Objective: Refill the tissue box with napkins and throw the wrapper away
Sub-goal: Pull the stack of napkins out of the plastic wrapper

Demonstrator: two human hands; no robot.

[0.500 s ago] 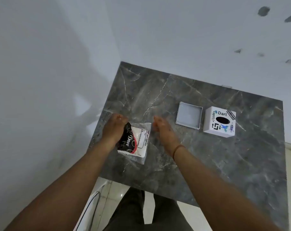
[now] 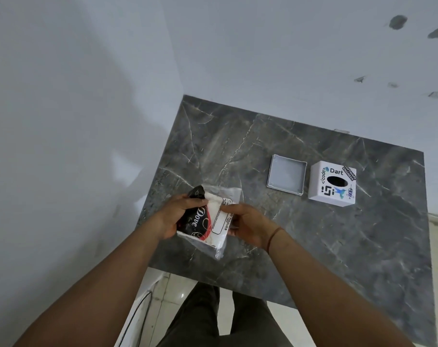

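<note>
A napkin pack [image 2: 214,221] in a clear wrapper with a black and red printed end is held above the near left part of the grey marble table [image 2: 300,234]. My left hand [image 2: 176,216] grips its printed left side. My right hand [image 2: 248,224] holds its right edge. The white tissue box [image 2: 332,182], a cube with stickers and a dark oval slot on top, stands at the right. Its grey square base plate [image 2: 286,177] lies flat just left of it, separate from the box.
White walls close in the table on the left and at the back. The table's near edge runs above my dark trousers [image 2: 213,319] and a pale tiled floor [image 2: 162,296]. A dark cable [image 2: 137,314] hangs at the lower left.
The pack has been raised off the table and tilted. My right hand, which was open beside it, has closed on its right edge.
</note>
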